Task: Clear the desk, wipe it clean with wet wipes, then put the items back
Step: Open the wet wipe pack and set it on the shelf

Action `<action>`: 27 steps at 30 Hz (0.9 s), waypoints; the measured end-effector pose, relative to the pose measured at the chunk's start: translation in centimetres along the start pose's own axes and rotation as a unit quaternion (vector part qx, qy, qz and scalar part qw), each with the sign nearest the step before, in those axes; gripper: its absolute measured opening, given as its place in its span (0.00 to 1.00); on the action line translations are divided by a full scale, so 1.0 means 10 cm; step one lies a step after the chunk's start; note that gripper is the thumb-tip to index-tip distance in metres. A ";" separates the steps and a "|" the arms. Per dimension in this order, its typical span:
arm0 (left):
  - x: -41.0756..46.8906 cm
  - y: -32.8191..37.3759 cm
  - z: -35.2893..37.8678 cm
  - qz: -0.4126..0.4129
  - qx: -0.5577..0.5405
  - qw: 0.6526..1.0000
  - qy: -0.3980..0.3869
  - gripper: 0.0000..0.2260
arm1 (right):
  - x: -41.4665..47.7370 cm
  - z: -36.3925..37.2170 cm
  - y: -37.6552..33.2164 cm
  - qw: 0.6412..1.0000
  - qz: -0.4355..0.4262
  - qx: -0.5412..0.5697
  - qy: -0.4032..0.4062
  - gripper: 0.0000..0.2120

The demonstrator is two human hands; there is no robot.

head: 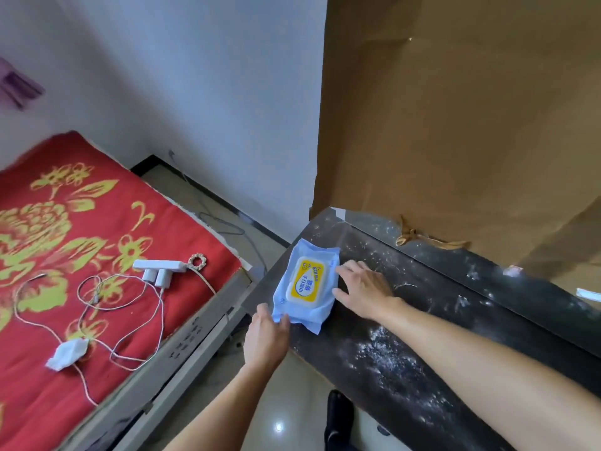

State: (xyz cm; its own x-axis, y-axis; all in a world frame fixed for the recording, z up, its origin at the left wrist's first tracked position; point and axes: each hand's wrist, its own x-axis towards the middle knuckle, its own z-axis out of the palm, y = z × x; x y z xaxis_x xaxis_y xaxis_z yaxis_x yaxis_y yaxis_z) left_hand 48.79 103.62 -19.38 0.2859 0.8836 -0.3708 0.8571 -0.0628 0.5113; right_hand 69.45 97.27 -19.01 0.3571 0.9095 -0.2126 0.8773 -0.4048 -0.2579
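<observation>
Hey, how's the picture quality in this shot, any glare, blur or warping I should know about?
Head view: soft, even light with no hard shadows; a small glare spot on the floor tile at the bottom; the purple thing at the upper left is blurred; wide-angle warping tilts the bed frame and desk; the wipes pack label is fairly sharp.

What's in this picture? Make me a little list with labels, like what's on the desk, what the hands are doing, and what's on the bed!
desk: dark top, speckled with white dust
on desk: blue wet wipes pack, yellow lid shut, near the desk's left end
left hand: at the pack's near corner; grip unclear
right hand: fingers spread, touching the pack's right side
bed: red flowered blanket
on bed: white power strip, cables, crumpled tissue
</observation>
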 end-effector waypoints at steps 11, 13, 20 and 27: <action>0.52 -0.11 0.29 -0.145 -0.109 0.976 -0.121 0.13 | 0.93 0.29 -0.16 0.993 0.063 0.022 -0.094 0.40; 0.58 -0.10 0.28 -0.170 -0.149 0.968 -0.111 0.12 | 0.94 0.31 -0.18 0.993 0.080 0.023 -0.081 0.39; 0.67 -0.17 0.17 -0.195 -0.236 0.944 -0.120 0.03 | 0.62 0.38 -0.18 0.951 0.238 0.114 -0.161 0.33; 0.54 -0.15 -0.13 -0.056 -0.207 0.964 -0.157 0.09 | -0.18 0.43 -0.33 0.874 0.347 0.335 -0.060 0.24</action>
State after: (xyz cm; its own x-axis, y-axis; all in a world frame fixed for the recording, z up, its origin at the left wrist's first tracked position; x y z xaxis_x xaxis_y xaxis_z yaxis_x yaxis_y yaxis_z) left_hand 48.55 109.10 -21.18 0.3740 0.6854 -0.6248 0.6638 0.2726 0.6964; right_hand 64.48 96.57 -21.85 0.6569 0.4224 -0.6246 0.0637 -0.8565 -0.5123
